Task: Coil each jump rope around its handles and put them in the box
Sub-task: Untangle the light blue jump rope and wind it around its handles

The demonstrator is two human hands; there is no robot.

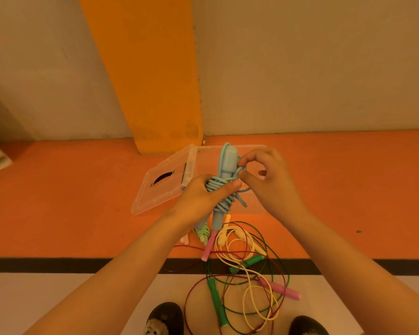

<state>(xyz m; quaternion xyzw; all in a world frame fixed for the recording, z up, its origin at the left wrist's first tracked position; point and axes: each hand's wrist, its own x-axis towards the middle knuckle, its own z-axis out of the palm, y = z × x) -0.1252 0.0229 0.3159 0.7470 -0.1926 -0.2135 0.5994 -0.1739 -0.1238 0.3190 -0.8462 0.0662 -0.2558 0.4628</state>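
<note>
Blue rope (pixel 225 163), midsection probably under left hand (pixel 201 197)

Five jump ropes were in view: one blue jump rope (pixel 224 165) at the centre and, toward its six o'clock, one pale green rope (pixel 203 232), one yellow rope (pixel 221 235), one green-handled rope (pixel 214 294) and one pink-handled rope (pixel 286 291), the last two showing two handles each. One clear box (pixel 207 149) lay at twelve o'clock, with one lid (pixel 155 199) at its nine o'clock. Two hands showed, the left hand (pixel 203 197) and the right hand (pixel 269 180), and two dark slippers (pixel 166 317) at seven and five o'clock.
</note>
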